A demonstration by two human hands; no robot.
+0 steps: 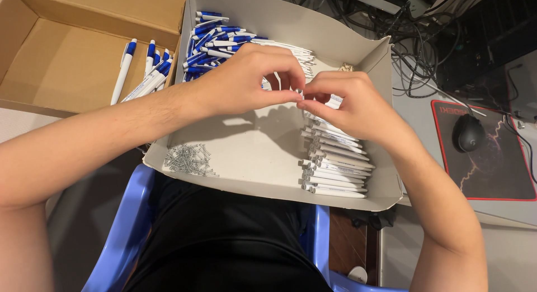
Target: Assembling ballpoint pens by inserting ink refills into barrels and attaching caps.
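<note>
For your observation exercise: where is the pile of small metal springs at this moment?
In the head view, the springs lie in the near-left corner of the white box, below the left hand and left of the row of white pen barrels.

Under the fingers point(291, 96), a matt white cardboard box point(257, 152) is holding glossy white plastic pen barrels point(335, 163), shiny metal springs point(190, 159), and smooth blue-and-white plastic pen parts point(215, 40).

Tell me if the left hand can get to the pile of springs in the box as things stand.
Probably yes. The springs lie bare in the near left corner of the white box, below the left hand. Nothing covers them. The hand's fingertips are pinched on a small part with the right hand, so it would have to let go.
</note>
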